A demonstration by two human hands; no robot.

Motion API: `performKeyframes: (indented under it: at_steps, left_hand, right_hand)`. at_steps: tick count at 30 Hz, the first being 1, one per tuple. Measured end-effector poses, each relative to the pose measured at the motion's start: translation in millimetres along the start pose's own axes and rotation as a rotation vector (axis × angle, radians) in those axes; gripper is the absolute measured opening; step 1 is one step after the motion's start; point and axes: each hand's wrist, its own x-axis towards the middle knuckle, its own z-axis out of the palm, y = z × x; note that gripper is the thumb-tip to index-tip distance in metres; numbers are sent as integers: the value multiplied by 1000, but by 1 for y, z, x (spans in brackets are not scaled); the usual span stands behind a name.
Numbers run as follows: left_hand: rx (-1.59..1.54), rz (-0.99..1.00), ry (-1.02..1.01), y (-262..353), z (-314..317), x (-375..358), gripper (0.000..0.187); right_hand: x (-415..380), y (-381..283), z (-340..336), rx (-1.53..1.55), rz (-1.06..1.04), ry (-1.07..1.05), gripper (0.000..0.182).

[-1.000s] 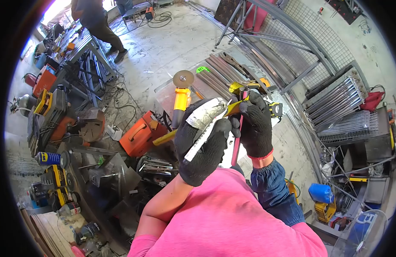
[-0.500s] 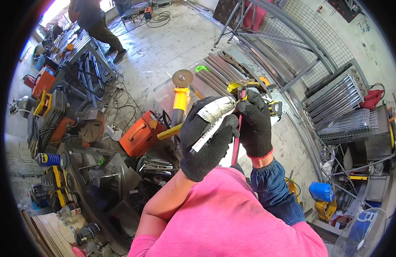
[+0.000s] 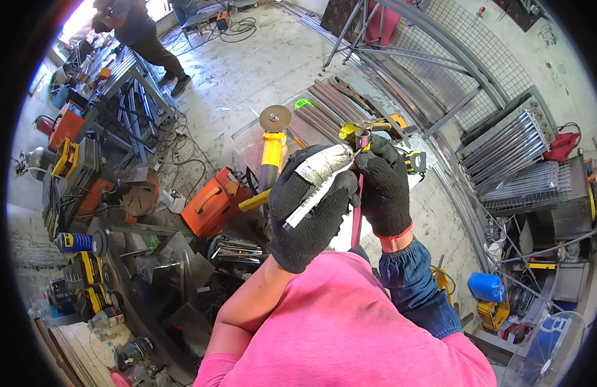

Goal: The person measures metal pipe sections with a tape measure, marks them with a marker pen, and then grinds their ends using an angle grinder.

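My left hand (image 3: 308,209), in a black knit glove, is closed around a white marker-like stick (image 3: 308,203) slanting down-left. White wrapping (image 3: 324,164) covers part of the glove near its fingertips. My right hand (image 3: 385,184), in a black glove with a red cuff edge, grips a narrow tube (image 3: 363,137) whose open end faces up, with a reddish strip running down below it. The two hands meet at this tube. A yellow item (image 3: 348,133) shows just behind the tube end. A grinder (image 3: 271,151) with a yellow body and round disc lies left of them.
Metal bars (image 3: 324,116) lie on a sheet beyond my hands, with a black-and-yellow tape measure (image 3: 415,162) at the right. An orange machine (image 3: 212,202) stands left. Racks of metal rods (image 3: 511,151) are at the right. Another person (image 3: 147,39) stands at the back left.
The other person's arms and upper body have shifted. The white stick and the tube end have tilted slightly; both of my hands keep their grips.
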Motion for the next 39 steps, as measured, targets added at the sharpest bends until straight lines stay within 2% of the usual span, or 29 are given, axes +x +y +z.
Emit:
performKeyframes:
  at_steps: [4,6,7,9,10,11,13,15,16,17,18,19,21,23,24,25,26,27,29,30,32,34,35,37,39]
  left_hand:
    - [-106,59,26,12,1,3,27]
    - [180,258,33,1,-10,6,30]
    - [137,336,120,-2,-6,9,31]
    - [-90,55,198,12,-5,3,30]
    - [72,87,239,0,-8,7,28]
    - [71,91,235,-1,-10,9,28]
    - [265,36,85,-2,-18,10,29]
    - [470,15,-34,-13,-25,8,29]
    - [373,-43,-24,-20,-25,7,28]
    - [276,-102,-15,-25,-25,5,28]
    - [178,-97,64,-23,-21,4,27]
    - [78,-95,141,-19,-18,4,27]
    - [73,-28,166,-10,-24,7,30]
    - [5,-56,287,-17,-28,9,32]
    - [109,-164,304,-25,-43,4,36]
    - [76,-261,365,-25,-52,4,39]
    - [-33,-268,398,-23,-54,5,37]
    - [-141,-274,431,-18,-54,9,36]
    - [-42,-197,435,-37,-74,11,33]
    - [-92,-262,459,-35,-78,8,29]
    - [-110,-371,573,-34,-78,9,26]
    - [-58,-357,532,-40,-86,7,26]
    - [-15,-343,497,-41,-90,6,26]
    - [21,-340,451,-40,-95,5,26]
    - [53,-336,411,-37,-97,3,26]
  right_hand:
    - [-1,-3,-2,-19,24,-7,28]
    - [1,-1,-3,-2,18,-19,30]
    - [3,0,-3,36,23,-14,30]
    - [4,-1,-6,71,21,-6,29]
    - [3,-1,-7,67,36,-2,31]
    - [3,-2,-8,64,53,1,32]
    - [4,-3,-12,71,55,-17,28]
    - [8,0,-15,-14,67,-19,40]
    - [9,-1,-15,-12,67,-22,40]
    - [9,-1,-13,-40,19,-30,51]
    - [9,-1,-13,-68,-29,-36,61]
    - [10,1,-16,-65,-27,-32,61]
    - [14,9,-29,-158,-32,-61,77]
    - [16,15,-36,-233,2,-25,73]
    - [15,17,-35,-239,-21,4,73]
    - [16,18,-35,-246,-45,31,72]
    - [16,17,-35,-269,-45,47,61]
    - [17,19,-39,-260,-48,57,61]
    - [20,25,-49,-324,-18,75,47]
    - [19,26,-48,-315,-36,104,37]
    - [18,31,-48,-418,-80,132,37]
    - [19,40,-49,-658,-178,179,35]
    - [19,42,-50,-651,-178,182,35]
    - [19,43,-48,-835,-395,132,36]
    - [18,41,-50,-880,-364,130,35]
